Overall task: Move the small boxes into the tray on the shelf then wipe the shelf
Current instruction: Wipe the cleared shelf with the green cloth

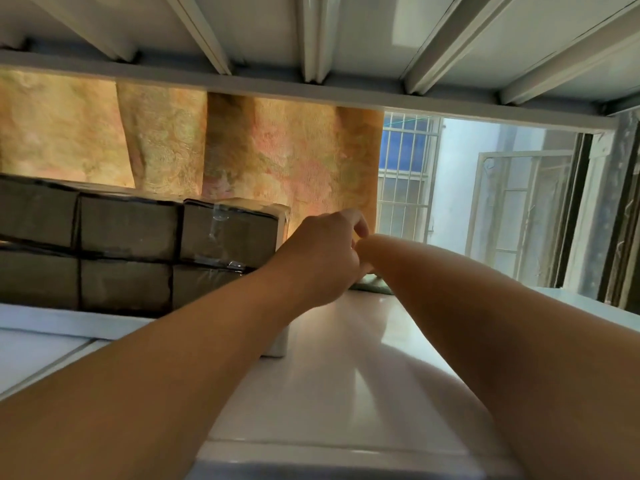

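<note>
While reaching over shelf (pixel 346 341), left grip (pixel 322 258) curled, right grip (pixel 369 247) mostly hidden, can't tell what either grasps, cloth (pixel 372 288) just below, boxes (pixel 128 230) at 9 o'clock

Boxes (pixel 128 233) wall off left; shelf (pixel 346 341) passable right.

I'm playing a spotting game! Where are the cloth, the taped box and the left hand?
cloth (pixel 374 288): head view, green edge under the wrists.
taped box (pixel 228 233): head view, its brown front face.
left hand (pixel 322 261): head view, back of the hand.
</note>
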Motion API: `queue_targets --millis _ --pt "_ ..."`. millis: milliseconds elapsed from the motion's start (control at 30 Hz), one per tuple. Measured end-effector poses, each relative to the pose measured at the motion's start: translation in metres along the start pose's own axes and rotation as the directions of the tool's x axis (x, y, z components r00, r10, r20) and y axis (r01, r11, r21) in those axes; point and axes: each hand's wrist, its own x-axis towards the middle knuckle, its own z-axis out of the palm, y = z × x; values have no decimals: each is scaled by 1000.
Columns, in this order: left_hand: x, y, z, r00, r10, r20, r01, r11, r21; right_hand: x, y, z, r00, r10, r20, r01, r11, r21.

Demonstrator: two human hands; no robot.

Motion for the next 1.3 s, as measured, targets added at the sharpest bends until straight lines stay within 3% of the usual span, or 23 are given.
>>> queue_targets --millis 133,467,667,1033,1167,1300 --pt "2 -7 2 999 -39 29 39 999 -11 10 2 2 996 2 91 8 994 -108" --pt "5 -10 7 998 -21 59 21 1000 2 16 17 17 978 1 208 7 999 -36" --pt "-1 0 9 996 53 67 -53 999 3 -36 39 21 956 139 260 -129 990 -54" --pt "-17 16 18 970 225 87 -235 964 124 -139 63 36 968 120 219 -145 984 103" --pt "-25 12 18 967 228 117 -249 946 210 -165 74 43 968 96 234 -121 988 95" --pt "-34 14 15 969 220 112 -239 952 192 -191 83 50 978 59 199 -79 993 91"
